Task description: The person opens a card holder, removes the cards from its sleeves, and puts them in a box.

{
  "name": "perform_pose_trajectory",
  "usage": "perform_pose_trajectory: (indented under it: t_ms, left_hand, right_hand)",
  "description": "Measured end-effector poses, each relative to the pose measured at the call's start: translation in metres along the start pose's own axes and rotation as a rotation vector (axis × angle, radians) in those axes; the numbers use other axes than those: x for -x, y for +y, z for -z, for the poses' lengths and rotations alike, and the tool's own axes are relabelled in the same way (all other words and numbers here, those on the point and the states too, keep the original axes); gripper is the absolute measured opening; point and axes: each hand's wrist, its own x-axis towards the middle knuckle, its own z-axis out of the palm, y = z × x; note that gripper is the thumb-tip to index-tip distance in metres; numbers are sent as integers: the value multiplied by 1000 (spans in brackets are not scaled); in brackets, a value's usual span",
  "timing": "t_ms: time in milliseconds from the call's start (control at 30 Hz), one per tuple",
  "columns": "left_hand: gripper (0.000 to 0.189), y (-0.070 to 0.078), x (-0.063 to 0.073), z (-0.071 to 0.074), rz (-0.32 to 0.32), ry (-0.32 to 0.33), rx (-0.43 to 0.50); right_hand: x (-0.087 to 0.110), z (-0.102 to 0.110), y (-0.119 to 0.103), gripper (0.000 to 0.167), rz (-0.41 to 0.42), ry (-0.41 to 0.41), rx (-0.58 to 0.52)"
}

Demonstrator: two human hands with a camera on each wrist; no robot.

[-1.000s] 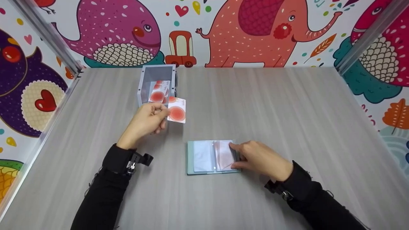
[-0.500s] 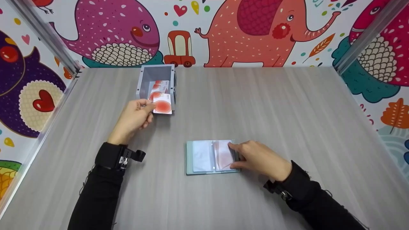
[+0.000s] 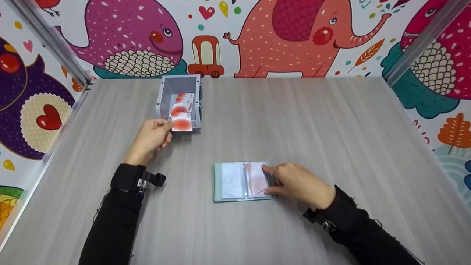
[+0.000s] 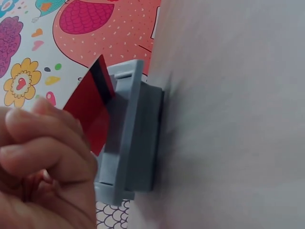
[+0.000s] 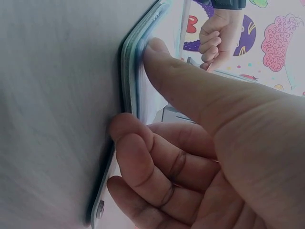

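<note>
Thumb and fingers of my left hand pinch a white card with a red-orange circle, over the near end of a grey plastic bin. In the left wrist view the card's back looks red with a dark stripe. More matching cards lie inside the bin. My right hand holds the right edge of a small mint-green card album, lying open with clear sleeves. In the right wrist view its thumb touches the album's edge, other fingers curled beside it.
A light wood-grain table carries the bin at back left and the album at front centre. Behind it stands a wall with cartoon animals. Decorated side panels with metal posts bound the table left and right.
My left hand has carried the card left from beside the bin to over its near end, lowering it slightly. The right hand keeps its place on the album.
</note>
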Motion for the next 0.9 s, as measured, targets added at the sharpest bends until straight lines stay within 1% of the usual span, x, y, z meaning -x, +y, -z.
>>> perform_pose_trajectory:
  t_ms: [267, 633, 900]
  left_hand:
    - [35, -5, -2, -2, 10, 7, 12]
    - [38, -8, -6, -4, 12, 33, 41]
    - [39, -9, -9, -4, 2, 43, 58]
  right_hand:
    - [0, -1, 0, 67, 1, -5, 7]
    - [-1, 0, 0, 69, -47, -40, -12]
    - [0, 1, 1, 69, -45, -41, -21]
